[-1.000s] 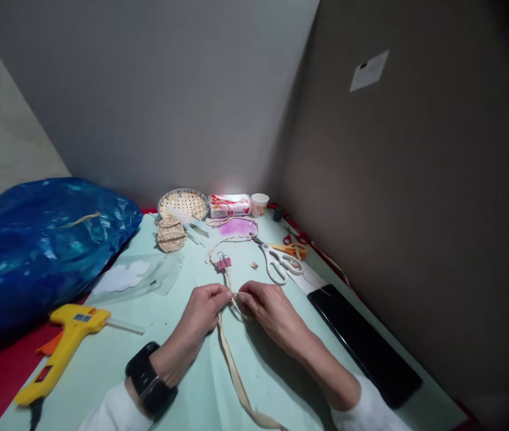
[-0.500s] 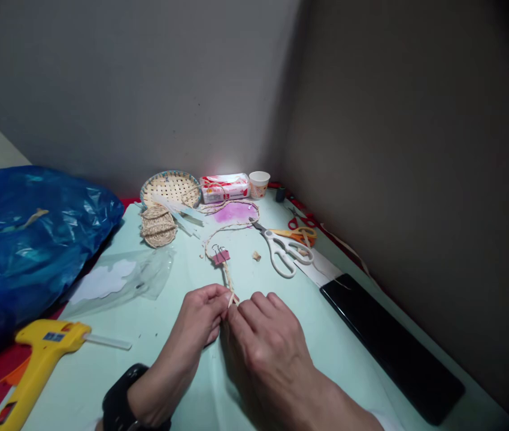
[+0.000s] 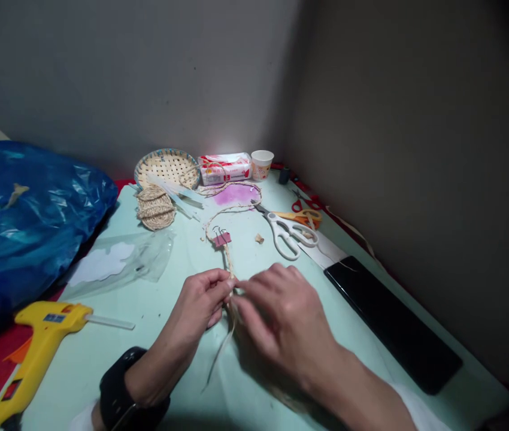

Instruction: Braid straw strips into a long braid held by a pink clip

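A thin plaited cord of pale straw-like fibre (image 3: 230, 261) runs from a pink binder clip (image 3: 222, 239) down to my hands. My left hand (image 3: 205, 296) is closed, its thumb and forefinger pinching the cord. From under the pinch, a loose pale strand (image 3: 221, 353) hangs toward me. Just right of it is my right hand (image 3: 284, 317), slightly blurred, with forefinger and thumb stretched apart and their tips close to the cord. I make out nothing held in it. Another blurred strand lies beneath my right wrist.
White-handled scissors (image 3: 288, 233) and a long black object (image 3: 393, 323) lie to the right. A yellow glue gun (image 3: 52, 323) and a blue plastic bag (image 3: 34, 233) are at left. A woven basket (image 3: 167, 170), a coiled fibre piece (image 3: 155, 208) and a paper cup (image 3: 262, 166) stand behind.
My right hand has loosened its pinch at the cord, with fingers spread and shifted slightly right. A loose strand now hangs below my left hand. The whole view has tilted a little.
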{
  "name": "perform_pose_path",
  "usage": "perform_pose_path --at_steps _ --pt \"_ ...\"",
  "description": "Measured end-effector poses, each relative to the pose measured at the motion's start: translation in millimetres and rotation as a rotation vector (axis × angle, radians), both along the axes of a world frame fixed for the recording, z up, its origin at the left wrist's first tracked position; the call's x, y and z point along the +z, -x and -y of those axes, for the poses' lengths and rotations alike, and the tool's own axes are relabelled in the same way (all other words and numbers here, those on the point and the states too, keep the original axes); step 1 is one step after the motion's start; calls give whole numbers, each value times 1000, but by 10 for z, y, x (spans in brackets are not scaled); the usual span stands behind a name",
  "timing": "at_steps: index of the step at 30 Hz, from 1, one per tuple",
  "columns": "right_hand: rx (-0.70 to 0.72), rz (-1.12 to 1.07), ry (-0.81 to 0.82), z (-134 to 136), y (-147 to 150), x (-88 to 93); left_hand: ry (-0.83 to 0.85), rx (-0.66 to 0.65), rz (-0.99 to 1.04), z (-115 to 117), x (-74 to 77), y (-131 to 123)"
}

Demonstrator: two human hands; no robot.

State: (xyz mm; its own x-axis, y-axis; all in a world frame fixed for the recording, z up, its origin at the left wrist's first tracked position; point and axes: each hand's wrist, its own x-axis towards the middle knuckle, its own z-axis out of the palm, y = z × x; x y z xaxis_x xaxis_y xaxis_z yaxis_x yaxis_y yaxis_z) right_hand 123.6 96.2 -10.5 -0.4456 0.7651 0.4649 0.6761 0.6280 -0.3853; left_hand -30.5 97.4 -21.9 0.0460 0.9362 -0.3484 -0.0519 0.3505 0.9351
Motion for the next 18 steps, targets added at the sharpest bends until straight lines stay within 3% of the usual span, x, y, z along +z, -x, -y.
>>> perform_pose_path --at_steps 3,6,8,13,18 --pt "-70 -85 241 -164 -44 130 3 1 -46 1 3 -17" --pt "58 -26 547 -301 3 118 -16 8 -98 7 9 -33" --pt "157 -44 665 -361 40 48 -24 17 -115 16 13 -39" --pt "244 -148 739 -418 38 -114 -45 24 -174 52 -6 -42" --pt "54 -219 718 -363 51 -153 -89 39 -295 102 -50 -66"
